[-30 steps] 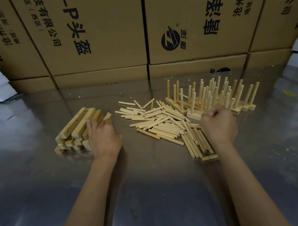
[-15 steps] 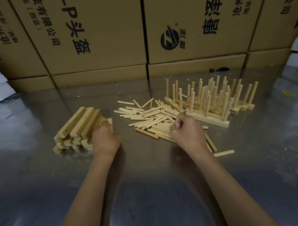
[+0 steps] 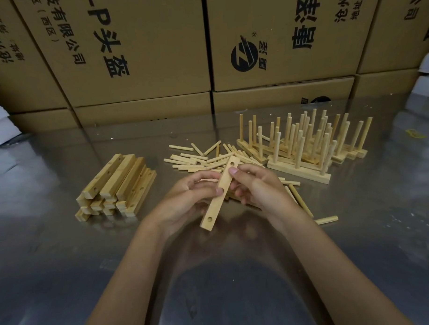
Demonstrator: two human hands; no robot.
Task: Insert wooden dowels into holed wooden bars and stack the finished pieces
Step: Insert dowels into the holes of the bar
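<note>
**Fresh bar lifted for pegging**

Both hands have left their piles and met over the counter [image 3: 66,277], bringing one holed bar [image 3: 220,193] up between them. That bar hangs in the air, slanted with its far end toward the dowel heap and its holes facing up, probably so the openings can be seen and lined up. Left hand [image 3: 185,202] pinches it near the middle, thumb across the top face. Right hand [image 3: 255,187] has its fingers curled, the forefinger tip touching the bar's edge near the upper hole; whether it already holds a dowel I cannot tell.

Taking the held bar as the landmark: loose dowels [image 3: 198,158] lie scattered just beyond it, within easy reach of the right hand. Blank bars [image 3: 117,187] are stacked to its left. Finished pieces [image 3: 303,149], pegs upright, crowd beyond it to the right. Cardboard boxes [image 3: 141,50] wall off the far side.
</note>
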